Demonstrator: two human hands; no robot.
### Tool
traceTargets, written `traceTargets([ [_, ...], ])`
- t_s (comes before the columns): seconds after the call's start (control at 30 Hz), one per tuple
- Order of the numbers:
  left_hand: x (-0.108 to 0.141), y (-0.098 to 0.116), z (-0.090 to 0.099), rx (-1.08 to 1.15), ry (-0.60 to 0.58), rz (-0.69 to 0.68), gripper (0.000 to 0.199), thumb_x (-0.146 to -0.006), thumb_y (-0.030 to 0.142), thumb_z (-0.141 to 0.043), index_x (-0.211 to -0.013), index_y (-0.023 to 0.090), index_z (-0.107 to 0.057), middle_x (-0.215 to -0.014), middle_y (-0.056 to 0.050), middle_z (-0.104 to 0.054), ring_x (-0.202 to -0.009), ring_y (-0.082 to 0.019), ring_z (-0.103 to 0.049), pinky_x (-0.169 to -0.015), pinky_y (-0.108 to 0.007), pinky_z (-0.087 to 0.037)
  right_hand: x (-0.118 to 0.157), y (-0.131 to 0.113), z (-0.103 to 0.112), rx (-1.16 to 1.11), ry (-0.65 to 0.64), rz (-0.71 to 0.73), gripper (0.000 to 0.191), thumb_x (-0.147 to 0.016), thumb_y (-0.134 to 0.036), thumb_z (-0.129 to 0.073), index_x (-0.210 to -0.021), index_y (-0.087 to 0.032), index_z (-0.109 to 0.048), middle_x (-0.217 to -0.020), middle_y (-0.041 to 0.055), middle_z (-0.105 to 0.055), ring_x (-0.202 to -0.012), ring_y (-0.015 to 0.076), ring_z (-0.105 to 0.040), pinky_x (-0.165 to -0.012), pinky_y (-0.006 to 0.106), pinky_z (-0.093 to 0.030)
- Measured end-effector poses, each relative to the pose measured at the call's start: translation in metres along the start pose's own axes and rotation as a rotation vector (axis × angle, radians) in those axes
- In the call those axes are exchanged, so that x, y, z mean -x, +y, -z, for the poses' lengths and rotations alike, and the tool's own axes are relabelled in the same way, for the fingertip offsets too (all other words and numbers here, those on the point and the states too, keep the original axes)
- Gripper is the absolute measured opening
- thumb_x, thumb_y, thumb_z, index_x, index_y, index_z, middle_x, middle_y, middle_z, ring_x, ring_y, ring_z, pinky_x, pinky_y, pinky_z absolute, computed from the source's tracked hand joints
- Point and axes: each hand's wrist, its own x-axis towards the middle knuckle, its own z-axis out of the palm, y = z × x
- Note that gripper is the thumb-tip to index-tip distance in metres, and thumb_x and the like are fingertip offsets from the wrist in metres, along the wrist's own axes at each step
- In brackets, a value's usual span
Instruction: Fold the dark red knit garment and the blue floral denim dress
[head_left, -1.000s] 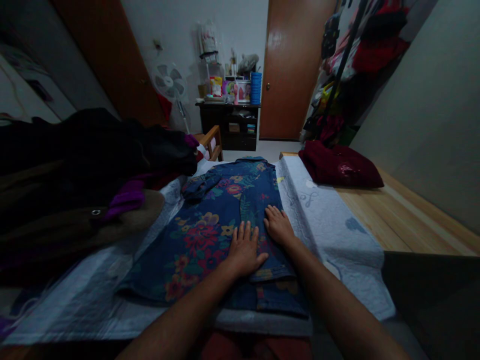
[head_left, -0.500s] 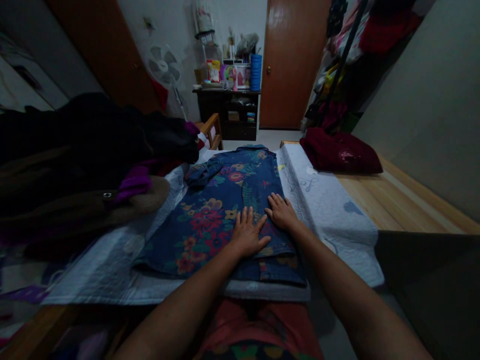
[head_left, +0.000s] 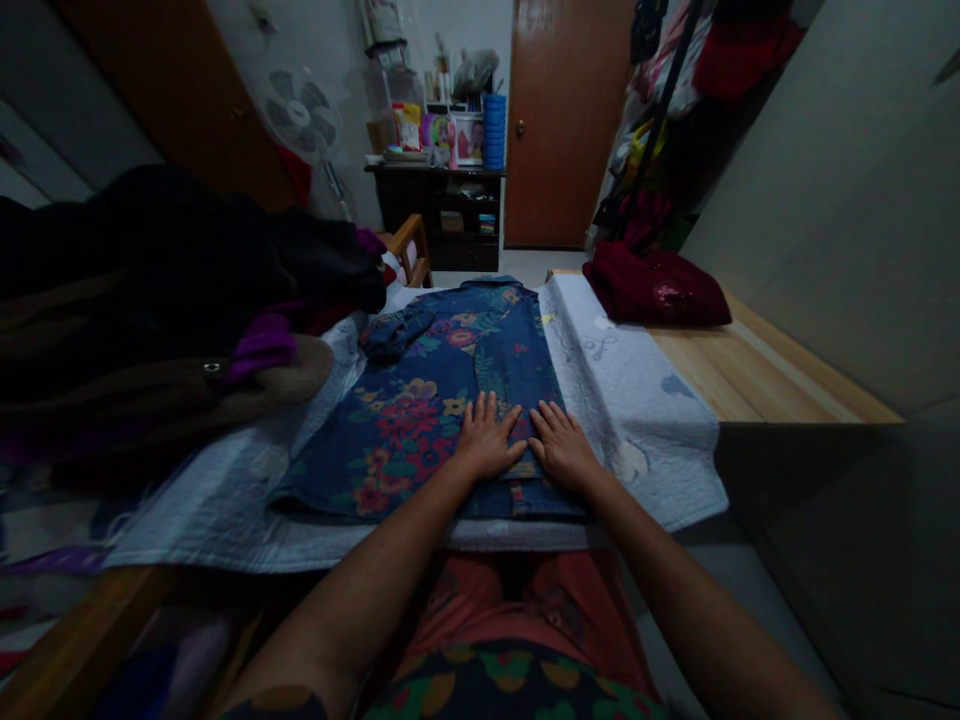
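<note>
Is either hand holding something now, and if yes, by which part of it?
Nothing appears to be held: the left hand and the right hand rest palm down on the shirt, fingers extended.

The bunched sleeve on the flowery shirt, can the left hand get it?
Probably yes, perhaps with a lean: the left hand rests flat on the flowery shirt, and nothing stands between it and the bunched sleeve.

Top (head_left: 510, 685): dark ground, rounded green, red and ochre print. Left sleeve (head_left: 274, 705): short, dark, ochre patch near the hem. Trousers or shorts (head_left: 465, 590): coral-red, creased, small darker marks; leg ends hidden. Left hand (head_left: 491, 437), right hand (head_left: 561, 445), both forearms (head_left: 394, 535): bare.
</note>
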Motion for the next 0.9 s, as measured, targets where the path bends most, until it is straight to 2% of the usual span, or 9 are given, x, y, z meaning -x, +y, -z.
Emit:
traceTargets([
  [0.17,0.003,0.001,0.005,0.000,-0.001,-0.022,0.064,-0.089,0.050,-0.048,-0.148,0.030,-0.034,-0.159,-0.009,-0.022,-0.147,-0.035,-0.012,-0.116,-0.055,-0.011,0.014,-0.005,-0.002,0.005,0.037,0.015,0.056,-0.097,-0.040,-0.037,-0.148,-0.016,-0.038,-0.157,0.0108,-0.027,-0.145,0.0270,-0.021,-0.116,0.045,-0.018],
  [0.33,0.021,0.003,0.010,0.050,-0.074,-0.175,0.057,-0.095,0.040,-0.038,-0.149,0.022,-0.030,-0.159,-0.011,-0.023,-0.147,-0.024,-0.017,-0.117,-0.050,-0.015,0.015,-0.004,-0.005,-0.015,0.090,0.016,0.053,-0.096,-0.035,-0.039,-0.145,-0.015,-0.041,-0.156,0.0110,-0.031,-0.144,0.0268,-0.025,-0.115,0.044,-0.021],
  [0.5,0.037,0.005,0.007,0.008,0.001,-0.178,0.057,-0.095,0.045,-0.037,-0.147,0.022,-0.033,-0.157,-0.012,-0.028,-0.146,-0.025,-0.021,-0.117,-0.051,-0.015,0.014,0.003,-0.004,-0.070,0.104,0.045,0.049,-0.096,-0.028,-0.040,-0.142,-0.015,-0.045,-0.153,0.0107,-0.036,-0.142,0.0259,-0.029,-0.114,0.043,-0.025],
  [0.63,0.038,0.006,0.002,-0.026,0.031,-0.180,0.057,-0.095,0.045,-0.038,-0.147,0.022,-0.034,-0.157,-0.012,-0.029,-0.145,-0.026,-0.023,-0.117,-0.051,-0.016,0.010,-0.009,0.002,-0.091,0.104,0.019,0.045,-0.095,-0.018,-0.035,-0.137,-0.013,-0.050,-0.147,0.0138,-0.046,-0.135,0.0248,-0.041,-0.112,0.044,-0.027],
  [0.77,0.037,0.005,-0.001,-0.048,0.048,-0.180,0.060,-0.094,0.043,-0.038,-0.148,0.018,-0.032,-0.156,-0.013,-0.030,-0.145,-0.025,-0.024,-0.117,-0.051,-0.016,0.008,-0.030,-0.001,-0.119,0.153,0.022,0.049,-0.093,-0.014,-0.034,-0.140,-0.012,-0.046,-0.150,0.0129,-0.041,-0.138,0.0237,-0.037,-0.112,0.041,-0.028],
  [0.9,0.037,0.004,-0.003,-0.057,0.071,-0.177,0.061,-0.093,0.040,-0.037,-0.148,0.014,-0.031,-0.156,-0.012,-0.031,-0.144,-0.024,-0.025,-0.118,-0.049,-0.016,0.012,-0.035,-0.006,-0.097,0.155,-0.015,0.049,-0.095,-0.020,-0.036,-0.143,-0.013,-0.044,-0.151,0.0105,-0.040,-0.140,0.0247,-0.034,-0.114,0.042,-0.026],
])
